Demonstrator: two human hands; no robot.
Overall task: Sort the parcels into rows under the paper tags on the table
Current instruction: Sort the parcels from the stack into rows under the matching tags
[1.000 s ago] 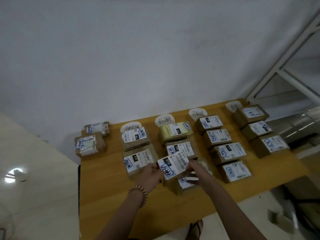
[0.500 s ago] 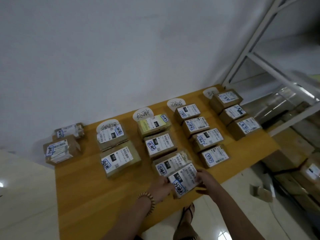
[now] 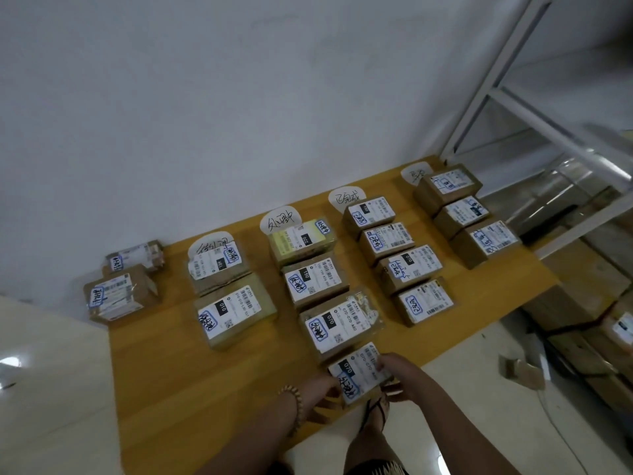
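Both hands clasp one labelled cardboard parcel at the near edge of the yellow-orange wooden table: the left hand, beaded bracelet on its wrist, grips the left side, the right hand the right. It sits just below the third row, headed by a handwritten paper tag. Other parcels lie in rows under further tags. A plain white wall backs the table, pale glossy floor tiles surround it, and a white metal shelving frame stands to the right
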